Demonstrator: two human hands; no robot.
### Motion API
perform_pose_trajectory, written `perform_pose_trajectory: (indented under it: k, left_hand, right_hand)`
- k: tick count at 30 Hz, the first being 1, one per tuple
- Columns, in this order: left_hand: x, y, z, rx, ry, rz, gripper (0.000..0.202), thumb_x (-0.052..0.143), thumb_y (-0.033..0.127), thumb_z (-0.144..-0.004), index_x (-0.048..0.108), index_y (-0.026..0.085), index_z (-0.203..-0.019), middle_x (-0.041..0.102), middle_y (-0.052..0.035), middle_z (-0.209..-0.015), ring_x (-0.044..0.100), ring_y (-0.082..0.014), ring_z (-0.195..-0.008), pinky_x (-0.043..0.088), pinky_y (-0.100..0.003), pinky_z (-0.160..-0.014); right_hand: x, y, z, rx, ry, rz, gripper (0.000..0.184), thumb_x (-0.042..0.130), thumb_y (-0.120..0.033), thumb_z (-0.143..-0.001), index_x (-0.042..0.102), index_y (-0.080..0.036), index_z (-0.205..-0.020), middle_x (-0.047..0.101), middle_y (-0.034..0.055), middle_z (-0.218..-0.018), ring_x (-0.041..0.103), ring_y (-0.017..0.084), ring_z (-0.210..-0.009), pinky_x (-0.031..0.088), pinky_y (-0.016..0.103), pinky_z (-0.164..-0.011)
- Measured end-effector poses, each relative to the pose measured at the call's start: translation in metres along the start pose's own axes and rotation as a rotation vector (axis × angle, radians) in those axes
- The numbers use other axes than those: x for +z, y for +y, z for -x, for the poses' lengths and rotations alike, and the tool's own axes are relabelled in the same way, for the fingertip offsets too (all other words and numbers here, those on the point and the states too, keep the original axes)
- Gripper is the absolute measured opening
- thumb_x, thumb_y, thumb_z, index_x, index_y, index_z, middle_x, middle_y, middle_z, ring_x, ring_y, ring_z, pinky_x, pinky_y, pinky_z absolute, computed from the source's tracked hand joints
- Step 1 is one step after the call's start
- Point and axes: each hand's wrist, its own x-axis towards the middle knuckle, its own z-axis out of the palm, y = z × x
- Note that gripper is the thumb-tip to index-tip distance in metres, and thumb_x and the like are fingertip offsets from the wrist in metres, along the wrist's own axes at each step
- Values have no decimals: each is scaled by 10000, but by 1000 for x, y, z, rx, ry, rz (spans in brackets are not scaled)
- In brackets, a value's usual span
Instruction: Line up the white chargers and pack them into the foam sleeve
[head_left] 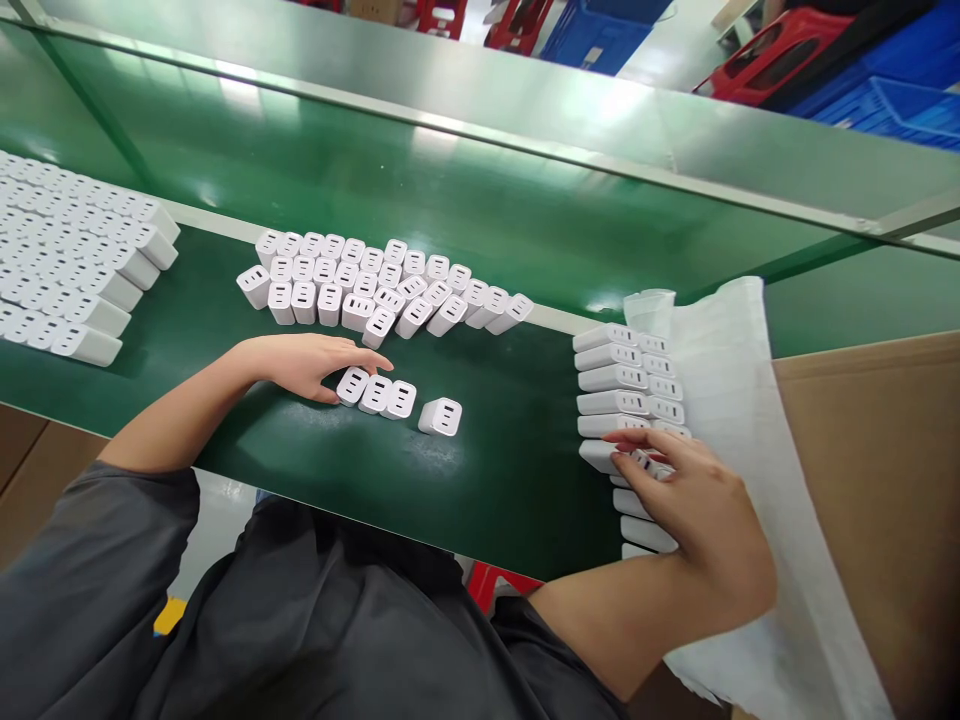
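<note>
My left hand [311, 363] lies on the green belt [487, 470] with its fingers stretched out, fingertips touching the first of three white chargers [375, 393] standing in a short row. A fourth charger [440, 416] stands alone just right of them. My right hand [694, 505] rests on a stack of white chargers [611, 385] lying in a white foam sheet [735, 380], fingers pinched on one charger [604, 455] near the stack's middle.
A group of several upright chargers [375, 285] stands behind my left hand. Another block of chargers [67, 270] fills the far left. A cardboard box [877, 470] lies under the foam at right. Blue and red crates [825, 60] sit beyond the conveyor frame.
</note>
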Motion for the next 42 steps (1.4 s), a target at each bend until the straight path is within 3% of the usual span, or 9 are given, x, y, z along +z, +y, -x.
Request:
perform_pose_trajectory:
  k: [4, 9, 11, 15, 18, 25, 30, 36, 42]
  left_hand:
    - [1, 0, 1, -1, 14, -3, 702, 610, 200, -849, 350, 274, -1497, 545, -46, -1441, 557, -198, -1239, 421, -231, -947]
    - [5, 2, -1, -10, 15, -28, 764, 696, 341, -843, 331, 264, -1509, 521, -63, -1460, 555, -208, -1239, 413, -234, -954]
    - [10, 7, -4, 3, 38, -66, 780, 697, 444, -853, 324, 256, -1513, 516, -76, -1462, 557, -217, -1238, 407, -244, -959]
    - [25, 16, -16, 21, 145, -189, 798, 635, 625, -862, 357, 219, -1490, 518, -107, -1455, 549, -247, -1257, 409, -270, -937]
    - [37, 20, -25, 26, 202, -286, 795, 610, 657, -867, 388, 181, -1463, 549, -122, -1419, 570, -258, -1227, 419, -289, -888]
    - [48, 18, -33, 49, 305, -391, 591, 554, 623, -921, 534, 172, -1301, 688, -92, -1132, 657, -228, -984, 418, -304, -735]
    - [63, 26, -36, 113, 425, -519, 653, 509, 701, -899, 582, 126, -1200, 688, -120, -999, 643, -248, -885, 375, -322, -602]
    - [84, 20, -48, 117, 536, -619, 549, 382, 645, -978, 579, 179, -1193, 650, -89, -861, 611, -208, -756, 262, -295, -504]
    - [78, 17, -51, 122, 481, -584, 535, 446, 631, -961, 582, 212, -1265, 656, -79, -866, 610, -206, -743, 268, -289, -472]
  right_hand:
    - [-1, -1, 1, -36, 16, 20, 292, 475, -408, -760, 672, -230, -883, 708, 110, -1011, 642, 314, -947, 501, 436, -835]
    - [7, -27, -2, -202, 235, -14, 322, 527, -457, -888, 684, -198, -997, 693, 103, -921, 641, 271, -904, 520, 404, -839]
    - [18, -46, -5, -333, 130, -160, 354, 581, -466, -906, 658, -205, -1132, 672, 72, -942, 636, 210, -821, 541, 358, -798]
    - [54, -81, -7, -559, -203, -357, 585, 628, -447, -913, 451, -265, -1441, 594, 88, -1229, 629, 160, -815, 572, 328, -756]
    - [82, -98, -4, -646, -296, -393, 610, 585, -409, -948, 367, -293, -1505, 570, 92, -1301, 634, 175, -879, 583, 351, -820]
    - [117, -111, 0, -697, -170, -398, 613, 563, -407, -959, 356, -272, -1520, 605, 117, -1277, 655, 231, -973, 596, 394, -843]
    - [129, -115, 3, -821, -54, -389, 669, 574, -371, -959, 278, -287, -1553, 629, 114, -1271, 677, 242, -1016, 606, 375, -822]
    - [140, -112, 2, -888, 54, -342, 674, 552, -354, -969, 240, -280, -1563, 666, 121, -1191, 702, 229, -868, 608, 347, -695]
    - [138, -112, -1, -903, 58, -333, 747, 588, -431, -943, 217, -281, -1574, 658, 98, -1106, 626, 181, -689, 595, 339, -642]
